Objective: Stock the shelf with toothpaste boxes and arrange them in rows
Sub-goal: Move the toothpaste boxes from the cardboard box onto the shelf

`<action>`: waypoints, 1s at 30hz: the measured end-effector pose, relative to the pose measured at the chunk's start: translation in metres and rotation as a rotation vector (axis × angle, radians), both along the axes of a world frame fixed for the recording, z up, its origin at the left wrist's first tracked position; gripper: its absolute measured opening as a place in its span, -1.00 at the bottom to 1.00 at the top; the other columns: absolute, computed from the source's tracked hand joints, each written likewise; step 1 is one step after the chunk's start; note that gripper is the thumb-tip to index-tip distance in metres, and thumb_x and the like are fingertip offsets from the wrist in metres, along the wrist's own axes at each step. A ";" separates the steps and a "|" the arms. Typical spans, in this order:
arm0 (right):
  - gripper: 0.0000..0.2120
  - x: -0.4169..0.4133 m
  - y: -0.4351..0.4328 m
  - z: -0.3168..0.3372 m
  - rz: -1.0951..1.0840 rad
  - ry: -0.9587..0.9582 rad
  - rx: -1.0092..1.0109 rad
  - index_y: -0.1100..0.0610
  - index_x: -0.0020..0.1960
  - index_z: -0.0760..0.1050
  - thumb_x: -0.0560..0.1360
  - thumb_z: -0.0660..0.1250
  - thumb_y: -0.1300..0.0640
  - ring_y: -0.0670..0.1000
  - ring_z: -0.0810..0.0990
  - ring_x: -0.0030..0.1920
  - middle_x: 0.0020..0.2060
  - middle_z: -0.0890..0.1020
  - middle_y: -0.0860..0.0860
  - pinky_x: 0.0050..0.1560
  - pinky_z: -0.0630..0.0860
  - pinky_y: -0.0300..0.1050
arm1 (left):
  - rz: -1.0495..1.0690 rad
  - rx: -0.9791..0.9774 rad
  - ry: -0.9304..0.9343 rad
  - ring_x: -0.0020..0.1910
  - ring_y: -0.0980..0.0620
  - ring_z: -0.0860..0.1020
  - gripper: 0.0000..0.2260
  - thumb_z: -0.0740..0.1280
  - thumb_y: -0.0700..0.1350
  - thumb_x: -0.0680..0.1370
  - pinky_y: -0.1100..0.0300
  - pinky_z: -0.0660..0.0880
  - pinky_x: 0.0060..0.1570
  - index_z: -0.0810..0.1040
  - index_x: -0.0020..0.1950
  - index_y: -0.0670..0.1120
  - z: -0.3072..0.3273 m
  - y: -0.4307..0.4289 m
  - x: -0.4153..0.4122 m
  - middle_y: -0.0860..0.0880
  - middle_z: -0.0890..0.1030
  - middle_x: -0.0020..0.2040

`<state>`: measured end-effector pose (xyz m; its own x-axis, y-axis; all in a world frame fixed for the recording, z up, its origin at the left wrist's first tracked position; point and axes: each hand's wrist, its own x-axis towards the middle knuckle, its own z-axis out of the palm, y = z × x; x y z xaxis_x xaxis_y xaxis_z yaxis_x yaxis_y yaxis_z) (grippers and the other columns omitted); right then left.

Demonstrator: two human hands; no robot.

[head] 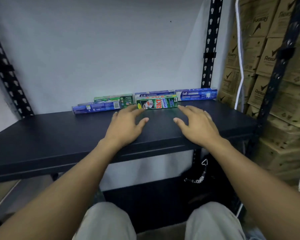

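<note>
A green Zact toothpaste box (pixel 157 102) stands on its long side near the back of the black shelf (pixel 59 135). Behind it lies a blue Safi box (pixel 154 93). Another blue Safi box (pixel 196 94) sits at the back right. A green box (pixel 113 99) and a blue Safi box (pixel 96 107) lie at the left. My left hand (pixel 126 125) is spread flat, fingertips at the Zact box's left end. My right hand (pixel 196 125) is spread flat, fingertips just at the box's right end. Neither hand grips anything.
Black perforated uprights (pixel 210 49) frame the shelf against a pale wall. Stacked brown Rexona cartons (pixel 270 66) fill the right side. A white cord (pixel 240 58) hangs beside them. A lower shelf (pixel 154 191) and my knees sit below.
</note>
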<state>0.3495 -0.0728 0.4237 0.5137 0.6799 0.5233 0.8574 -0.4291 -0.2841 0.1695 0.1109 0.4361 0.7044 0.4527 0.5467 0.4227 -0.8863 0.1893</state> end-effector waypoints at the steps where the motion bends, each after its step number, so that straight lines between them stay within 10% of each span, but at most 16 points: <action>1: -0.48 -0.013 -0.008 -0.008 0.009 -0.002 0.010 -0.08 0.52 0.27 0.60 0.11 -0.22 0.08 0.27 0.49 0.47 0.36 0.05 0.51 0.11 0.18 | 0.006 0.020 -0.010 0.46 -0.09 0.36 -0.53 0.17 0.26 0.57 -0.22 0.30 0.40 0.46 0.43 0.11 -0.001 -0.011 -0.011 -0.06 0.42 0.48; 12: -0.44 -0.117 -0.083 -0.133 0.197 -0.135 -0.021 -0.07 0.57 0.14 0.62 0.15 -0.16 0.08 -0.02 0.59 0.59 0.05 0.02 0.55 0.03 0.14 | -0.011 0.242 0.070 0.62 -0.07 -0.06 -0.47 0.18 0.23 0.62 -0.32 -0.09 0.50 0.19 0.57 0.18 -0.108 -0.107 -0.114 -0.01 0.01 0.64; 23: -0.15 -0.139 -0.097 -0.276 0.343 0.192 -0.588 -0.22 0.57 -0.25 0.53 0.28 -0.23 0.08 0.03 0.57 0.60 -0.03 -0.04 0.49 0.17 0.18 | -0.109 -0.294 0.546 0.56 -0.01 0.14 -0.45 0.25 0.19 0.60 -0.28 0.03 0.49 0.17 0.56 0.24 -0.293 -0.129 -0.132 0.06 0.09 0.62; 30: -0.19 -0.132 -0.099 -0.353 0.380 0.220 -0.834 -0.20 0.58 -0.20 0.54 0.27 -0.23 0.07 0.13 0.54 0.59 0.05 -0.02 0.43 0.21 0.09 | -0.043 -0.567 0.755 0.25 -0.06 0.54 -0.54 0.34 0.14 0.54 -0.02 0.49 0.23 0.41 0.44 0.16 -0.388 -0.114 -0.144 0.01 0.51 0.38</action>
